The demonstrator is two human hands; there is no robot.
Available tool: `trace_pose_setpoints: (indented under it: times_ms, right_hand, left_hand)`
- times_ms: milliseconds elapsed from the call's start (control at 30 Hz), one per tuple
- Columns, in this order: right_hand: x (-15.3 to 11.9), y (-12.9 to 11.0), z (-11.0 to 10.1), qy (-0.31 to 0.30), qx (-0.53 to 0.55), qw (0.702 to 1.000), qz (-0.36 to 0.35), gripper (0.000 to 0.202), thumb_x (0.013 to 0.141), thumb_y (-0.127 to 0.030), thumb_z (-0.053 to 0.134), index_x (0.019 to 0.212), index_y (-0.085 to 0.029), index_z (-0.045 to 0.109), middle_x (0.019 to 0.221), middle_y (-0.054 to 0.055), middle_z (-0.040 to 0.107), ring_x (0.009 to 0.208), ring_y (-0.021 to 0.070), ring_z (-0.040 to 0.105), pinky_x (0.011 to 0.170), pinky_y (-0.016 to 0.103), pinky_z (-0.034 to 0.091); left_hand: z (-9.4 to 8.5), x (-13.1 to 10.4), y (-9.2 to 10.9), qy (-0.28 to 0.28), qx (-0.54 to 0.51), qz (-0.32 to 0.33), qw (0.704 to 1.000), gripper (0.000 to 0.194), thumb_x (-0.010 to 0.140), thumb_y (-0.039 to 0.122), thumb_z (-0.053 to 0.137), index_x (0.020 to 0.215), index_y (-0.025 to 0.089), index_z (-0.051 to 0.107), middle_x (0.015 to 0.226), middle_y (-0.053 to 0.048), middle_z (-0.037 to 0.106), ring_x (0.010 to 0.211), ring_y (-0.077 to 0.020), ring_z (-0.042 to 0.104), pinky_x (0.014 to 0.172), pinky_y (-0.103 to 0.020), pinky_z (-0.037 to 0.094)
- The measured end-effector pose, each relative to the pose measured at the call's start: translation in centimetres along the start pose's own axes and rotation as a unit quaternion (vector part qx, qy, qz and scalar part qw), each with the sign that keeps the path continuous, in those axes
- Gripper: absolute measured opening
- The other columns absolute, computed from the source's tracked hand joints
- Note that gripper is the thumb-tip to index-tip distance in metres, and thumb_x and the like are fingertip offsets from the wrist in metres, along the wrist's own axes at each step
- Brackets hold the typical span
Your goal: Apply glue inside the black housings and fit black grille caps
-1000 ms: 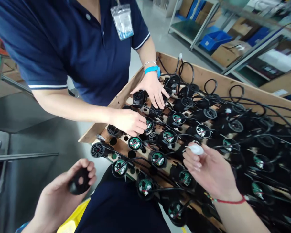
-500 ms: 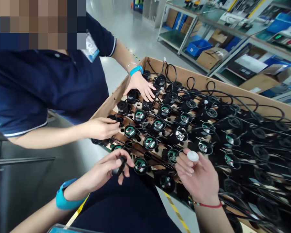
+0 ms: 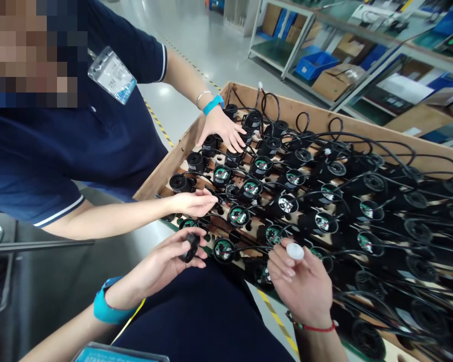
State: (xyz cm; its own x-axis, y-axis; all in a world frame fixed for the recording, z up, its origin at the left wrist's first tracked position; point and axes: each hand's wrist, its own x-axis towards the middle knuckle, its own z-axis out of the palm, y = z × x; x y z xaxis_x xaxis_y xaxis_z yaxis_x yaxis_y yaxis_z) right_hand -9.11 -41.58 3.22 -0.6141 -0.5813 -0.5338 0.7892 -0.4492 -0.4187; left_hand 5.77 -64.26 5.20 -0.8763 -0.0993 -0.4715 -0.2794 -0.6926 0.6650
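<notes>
My left hand (image 3: 166, 259) holds a small round black part (image 3: 191, 247) between thumb and fingers, just outside the near edge of a wooden crate (image 3: 392, 136). In my right hand (image 3: 302, 284) is a white round disc (image 3: 295, 251), gripped between thumb and curled fingers above the crate's near side. Rows of black cylindrical units fill the crate, several with green circuit boards showing, such as the open unit (image 3: 224, 250) between my hands. Black cables run across them.
A co-worker stands at the left; one hand (image 3: 222, 131) rests spread on the units, the other (image 3: 196, 202) reaches over them near my left hand. Shelves hold a blue bin (image 3: 315, 64) and cardboard boxes (image 3: 337, 82) behind the crate.
The co-worker's lower hand has moved right, further over the units, and a black unit near the crate's left side now shows. My hands keep their hold on the black part and white disc.
</notes>
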Motion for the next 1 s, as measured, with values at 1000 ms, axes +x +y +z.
trace_pose_setpoints:
  times_ms: [1000]
  right_hand:
    - [4.5,-0.1,3.2,0.028,-0.105,0.994,-0.016,0.017,0.075,-0.036,0.065,0.076,-0.019,0.063,0.059,-0.003,0.048,0.053,0.0076,0.04,0.047,0.018,0.038]
  left_hand:
    - [-3.5,0.5,3.9,0.155,0.571,0.227,0.774,0.017,0.091,0.024,0.048,0.104,0.019,0.059,0.1,-0.001,0.06,0.092,-0.0165,0.056,0.084,-0.033,0.046]
